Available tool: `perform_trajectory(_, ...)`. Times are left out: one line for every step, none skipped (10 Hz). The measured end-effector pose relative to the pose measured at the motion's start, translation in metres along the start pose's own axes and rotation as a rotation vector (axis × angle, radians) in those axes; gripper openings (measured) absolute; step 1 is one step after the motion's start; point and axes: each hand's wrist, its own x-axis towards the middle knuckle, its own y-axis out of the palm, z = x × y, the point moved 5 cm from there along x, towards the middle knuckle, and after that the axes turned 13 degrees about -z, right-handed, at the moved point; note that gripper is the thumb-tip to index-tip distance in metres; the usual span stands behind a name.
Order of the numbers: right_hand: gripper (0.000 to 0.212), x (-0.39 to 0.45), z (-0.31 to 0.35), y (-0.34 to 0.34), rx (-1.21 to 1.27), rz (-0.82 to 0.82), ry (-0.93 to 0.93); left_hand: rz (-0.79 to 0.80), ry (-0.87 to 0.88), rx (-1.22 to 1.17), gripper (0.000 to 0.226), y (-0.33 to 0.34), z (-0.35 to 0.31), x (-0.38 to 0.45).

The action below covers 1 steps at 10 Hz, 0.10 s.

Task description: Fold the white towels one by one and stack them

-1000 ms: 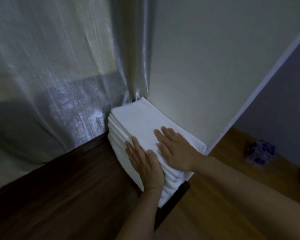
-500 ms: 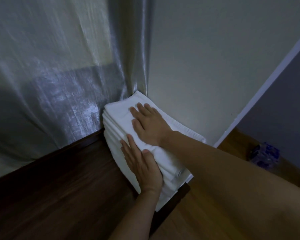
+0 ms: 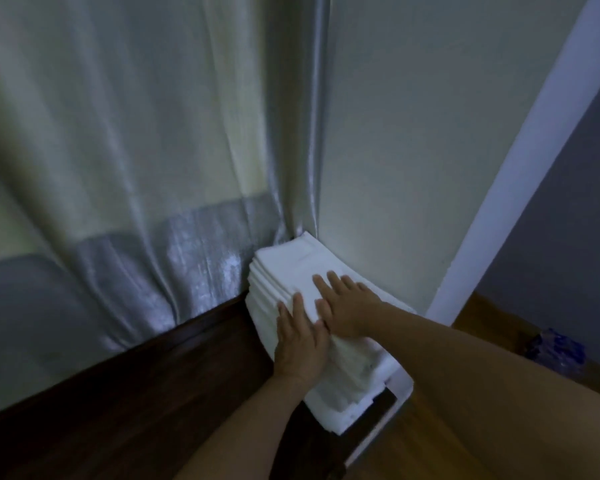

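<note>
A pale curtain [image 3: 125, 140] is seen hanging behind the stack of white towels [image 3: 291, 268], which is set on the corner of a dark wooden table [image 3: 118, 393], against the wall [image 3: 413, 133]. The stack's long axis is judged to run from the curtain toward the person. The right hand [image 3: 347, 306] is laid flat on the stack's top, the left hand [image 3: 300, 341] pressed flat to its near side, neither grip closed. Roughly 8 evenly folded layers are visible.

The towel stack [image 3: 291, 268] is hemmed by curtain [image 3: 187, 258] and wall [image 3: 395, 202]; dark tabletop [image 3: 153, 393] lies open leftward.
</note>
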Motion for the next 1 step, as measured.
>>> perform_trajectory(0.069,0.0007,0.0194,-0.031,-0.082,-0.014,-0.028,0.172,0.059,0.077,0.077,-0.0489,-0.0013,0.0084)
